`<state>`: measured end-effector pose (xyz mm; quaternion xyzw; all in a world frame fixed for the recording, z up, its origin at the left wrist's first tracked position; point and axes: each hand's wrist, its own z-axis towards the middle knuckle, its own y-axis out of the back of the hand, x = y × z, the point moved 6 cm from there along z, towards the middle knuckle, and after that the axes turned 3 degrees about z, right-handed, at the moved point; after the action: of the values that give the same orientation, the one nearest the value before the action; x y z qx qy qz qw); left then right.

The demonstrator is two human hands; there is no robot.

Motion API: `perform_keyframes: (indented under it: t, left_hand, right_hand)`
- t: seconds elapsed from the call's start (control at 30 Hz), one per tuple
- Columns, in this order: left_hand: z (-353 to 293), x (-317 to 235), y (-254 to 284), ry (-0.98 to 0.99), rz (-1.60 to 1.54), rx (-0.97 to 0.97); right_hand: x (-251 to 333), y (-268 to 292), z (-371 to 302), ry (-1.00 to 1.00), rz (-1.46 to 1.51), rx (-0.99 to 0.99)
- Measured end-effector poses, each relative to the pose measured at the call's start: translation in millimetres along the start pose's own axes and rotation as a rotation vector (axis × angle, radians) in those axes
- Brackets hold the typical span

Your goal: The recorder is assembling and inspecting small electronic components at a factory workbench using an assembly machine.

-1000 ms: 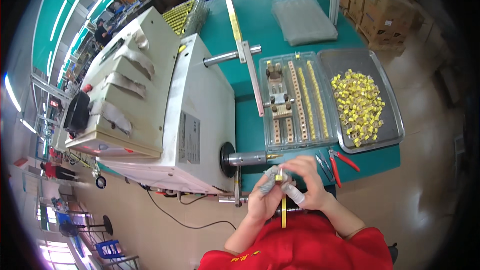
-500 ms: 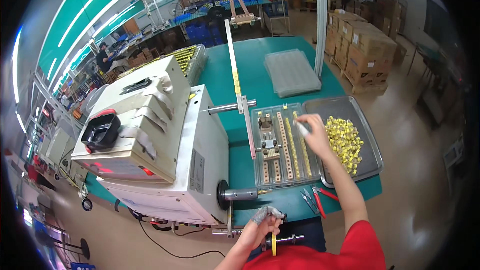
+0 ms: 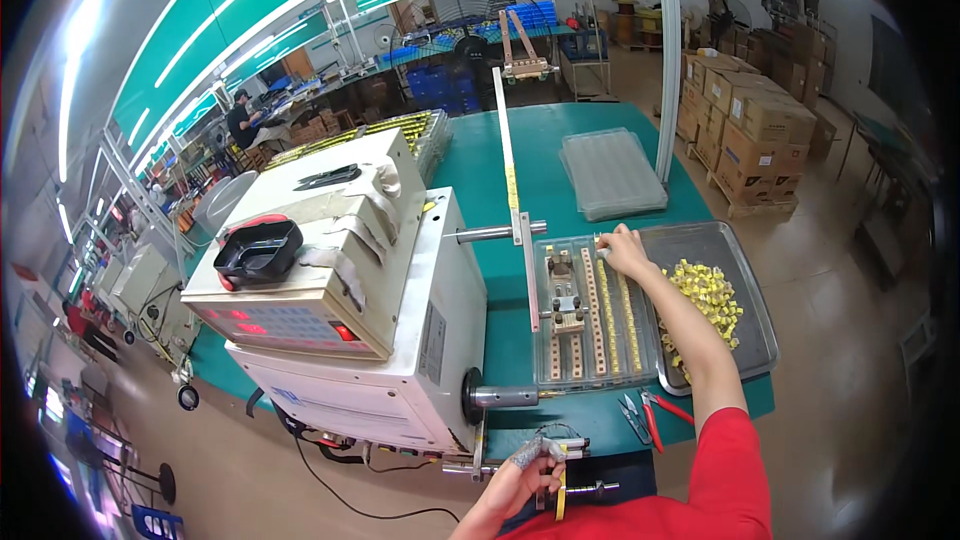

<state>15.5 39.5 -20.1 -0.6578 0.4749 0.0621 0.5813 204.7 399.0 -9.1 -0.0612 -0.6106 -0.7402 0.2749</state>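
My right hand [image 3: 624, 252] reaches over the far end of a clear plastic tray [image 3: 541, 350], its fingers pinched together just above the rows; whatever is between the fingertips is too small to make out. That tray holds rows of small yellow pieces [image 3: 631, 330] and rows of tan blocks [image 3: 599, 335]. My left hand [image 3: 535, 465], with grey wrapping on its fingers, is closed low down by the table's near edge. Beside its fingers hangs a narrow yellow strip [image 3: 561, 500]; the hand hides what it grips. Metal shafts [image 3: 600, 488] lie close to this hand.
Right of the clear tray is a metal tray [image 3: 745, 285] with a heap of yellow pieces [image 3: 708, 295]. Snips [image 3: 634, 418] and red-handled pliers [image 3: 653, 425] lie nearer me. A white machine [image 3: 350, 380] with a projecting spindle [image 3: 505, 397] fills the left. Stacked clear trays [image 3: 612, 175] sit farther back.
My right hand has gone from above the yellow rows to the tray's far end, its fingers now lower and drawn together. My left hand stays by the near edge. The whole view has shifted.
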Motion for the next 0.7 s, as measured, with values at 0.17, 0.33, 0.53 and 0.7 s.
perform_keyframes:
  t: [0.17, 0.33, 0.53, 0.7]
  left_hand:
    - [3.8, 4.3, 3.4, 0.019, 0.003, 0.015]
    - [4.5, -1.3, -2.8, 0.015, 0.037, 0.043]
    - [-1.0, -2.8, -1.5, -0.018, -0.014, 0.008]
    - [-6.0, -8.4, -11.6, -0.003, -0.012, 0.009]
  right_hand:
    - [-1.4, -9.2, 2.1, 0.013, -0.025, 0.069]
    - [-3.4, -4.2, 19.3, 0.076, -0.064, -0.081]
    - [-7.3, -19.1, 38.5, 0.058, -0.339, -0.034]
    - [-4.2, -17.0, 32.8, 0.164, -0.385, -0.132]
